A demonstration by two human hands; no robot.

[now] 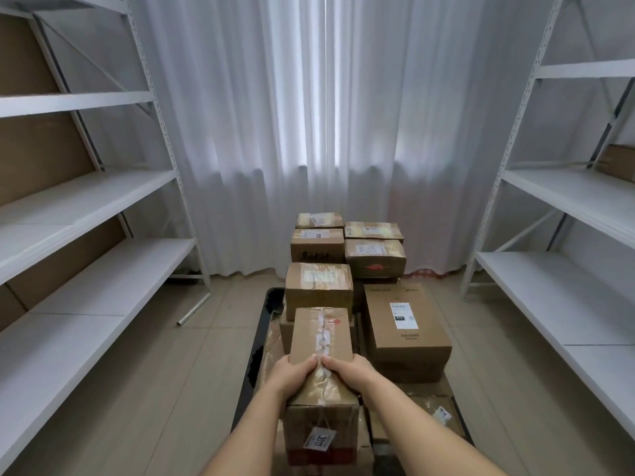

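Observation:
A long taped cardboard box [321,333] lies on top of a stack of boxes on a black cart [256,341] in front of me. My left hand [292,374] and my right hand [347,371] both rest on the near part of its top, fingers curled over the tape seam and nearly meeting in the middle. A tag reading "30m" [319,439] hangs on the box's near end face.
Several more cardboard boxes [405,328] are stacked on the cart, reaching back toward a white curtain [309,132]. White metal shelving lines the left [86,201] and the right [567,201]. A loose metal bar [194,309] lies on the tiled floor.

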